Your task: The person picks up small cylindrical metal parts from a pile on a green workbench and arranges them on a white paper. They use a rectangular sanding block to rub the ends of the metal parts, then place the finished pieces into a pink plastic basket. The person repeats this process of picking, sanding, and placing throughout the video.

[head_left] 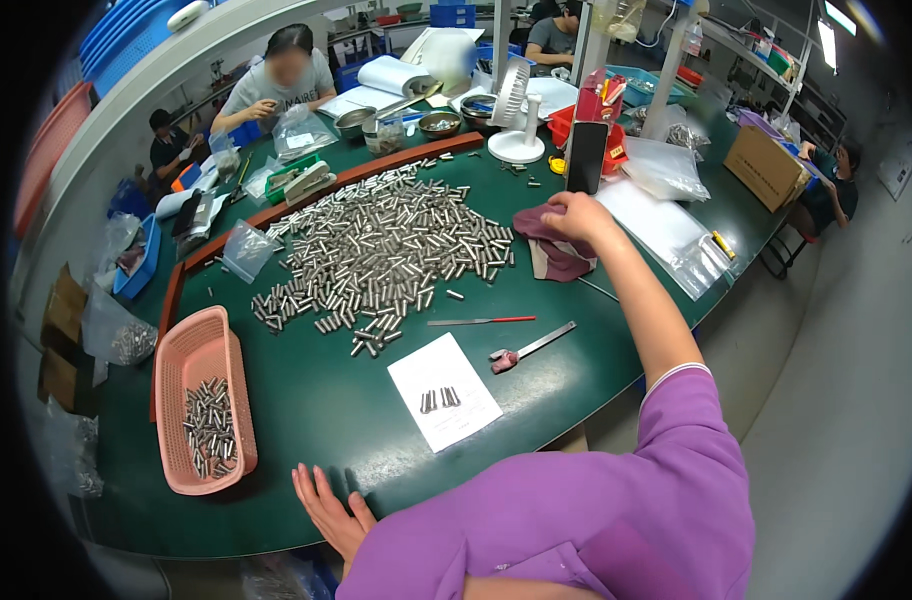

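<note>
At the far left of the green work table (306,400) stands a pink perforated plastic basket (191,360), its long axis running away from the person, with a small heap of short metal cylinders (211,428) in its near half. Just right of the basket and at the near table edge, the left hand (328,512) lies flat on the surface, fingers spread and holding nothing. Further in, a large loose pile of silver metal cylindrical pins (386,250) covers the table centre; below it lies a white paper sheet (443,390) carrying a few pins. To the right of the sheet rest a thin red-handled file (481,321) and a flat steel tool with a pink-wrapped handle (529,348), both lying roughly crosswise. Right of the pile, the right hand (576,215) is extended far across the table and closed, fingers pressed together, on a crumpled maroon cloth (551,245). The cloth lies directly under and toward the person from that hand; the right hand is touching it, the left is well apart. A black upright phone (586,155) stands just beyond.
</note>
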Available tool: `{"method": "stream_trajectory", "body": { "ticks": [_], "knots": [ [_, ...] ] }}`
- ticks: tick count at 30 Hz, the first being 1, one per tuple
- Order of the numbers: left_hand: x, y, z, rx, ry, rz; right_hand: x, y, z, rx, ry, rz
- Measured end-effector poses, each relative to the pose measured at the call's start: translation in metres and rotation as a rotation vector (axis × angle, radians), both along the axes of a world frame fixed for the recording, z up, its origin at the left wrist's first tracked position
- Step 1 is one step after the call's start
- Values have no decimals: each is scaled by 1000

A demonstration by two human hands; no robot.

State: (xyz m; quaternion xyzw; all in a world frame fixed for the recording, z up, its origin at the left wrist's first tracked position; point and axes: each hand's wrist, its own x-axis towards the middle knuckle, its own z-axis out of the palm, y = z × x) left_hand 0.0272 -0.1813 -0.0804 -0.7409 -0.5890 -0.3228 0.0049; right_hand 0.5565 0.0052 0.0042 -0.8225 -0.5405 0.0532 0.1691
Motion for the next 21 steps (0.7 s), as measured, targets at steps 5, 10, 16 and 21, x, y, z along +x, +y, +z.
{"method": "stream_trajectory", "body": {
  "ticks": [5, 10, 16, 21],
  "knots": [
    [-8, 2, 10, -30, -183, -25, 0, 1, -67, 154, -145, 36],
    [16, 19, 49, -6, -353, -173, 24, 10, -70, 399, -9, 7],
    [56, 80, 75, -519, -1071, -554, -88, -21, 44, 931, 152, 280],
    [131, 140, 91, -994, -1557, -915, -203, -54, 47, 801, 203, 882]
  ]
}}
